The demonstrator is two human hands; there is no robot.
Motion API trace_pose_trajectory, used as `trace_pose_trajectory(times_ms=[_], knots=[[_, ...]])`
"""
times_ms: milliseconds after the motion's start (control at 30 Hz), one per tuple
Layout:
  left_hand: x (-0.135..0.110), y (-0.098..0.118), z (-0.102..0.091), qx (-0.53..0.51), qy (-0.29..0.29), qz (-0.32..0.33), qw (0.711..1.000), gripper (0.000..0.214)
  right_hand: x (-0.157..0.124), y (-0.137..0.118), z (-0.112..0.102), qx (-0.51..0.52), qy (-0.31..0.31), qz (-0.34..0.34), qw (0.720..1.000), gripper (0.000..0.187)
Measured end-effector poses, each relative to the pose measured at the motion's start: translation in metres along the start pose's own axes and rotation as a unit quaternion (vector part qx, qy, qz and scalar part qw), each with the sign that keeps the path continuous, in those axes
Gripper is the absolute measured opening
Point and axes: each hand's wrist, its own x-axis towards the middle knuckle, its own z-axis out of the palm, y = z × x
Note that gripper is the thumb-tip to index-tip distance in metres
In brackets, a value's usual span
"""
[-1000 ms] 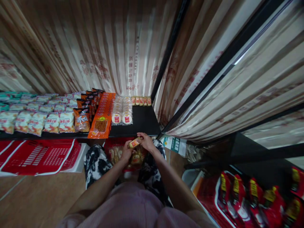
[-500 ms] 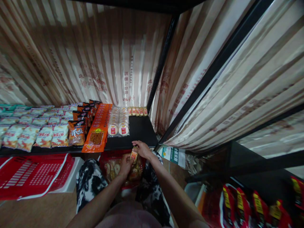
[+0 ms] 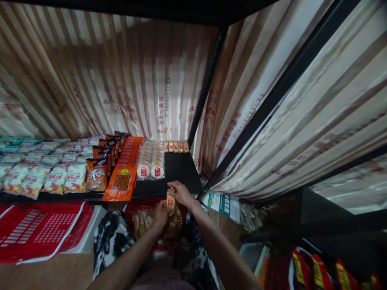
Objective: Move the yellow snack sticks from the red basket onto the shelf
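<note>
My right hand [image 3: 180,193] is closed on a small yellow-and-red snack packet [image 3: 171,199], held upright just in front of the black shelf [image 3: 181,171]. My left hand [image 3: 161,214] is curled just below it, fingertips touching the packet's lower end, over a red basket [image 3: 137,202] filled with more small packets between my knees. A short row of the same packets [image 3: 175,146] stands at the back of the shelf against the curtain.
The shelf holds round white cakes [image 3: 150,161], orange packs [image 3: 123,169] and rows of snack bags [image 3: 45,169] to the left. Empty red baskets [image 3: 39,229] lie on the floor at left. Striped curtains hang behind. Red bagged goods [image 3: 320,270] sit at lower right.
The packet turned from lying slanted to standing upright between both hands. The camera tilted, so the shelf and the hands sit lower in the picture.
</note>
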Motion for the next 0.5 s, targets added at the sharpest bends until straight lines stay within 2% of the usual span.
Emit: trace_pose_trajectory(times_ms=[167,300,400,500], knots=[[0.008,-0.001,0.004,-0.004,0.011,0.013,1.0,0.026,0.001,-0.001,0.0,0.063,0.071,0.031,0.995,0.042],[0.016,0.002,0.008,-0.002,0.019,0.021,1.0,0.027,-0.002,0.003,0.005,0.123,0.13,0.086,0.98,0.049],[0.021,0.005,0.011,0.0,0.03,0.029,0.999,0.027,-0.005,0.008,0.011,0.158,0.144,0.114,0.97,0.05],[0.027,0.007,0.014,0.005,0.038,0.039,0.999,0.026,-0.01,0.012,0.014,0.174,0.131,0.13,0.967,0.038]])
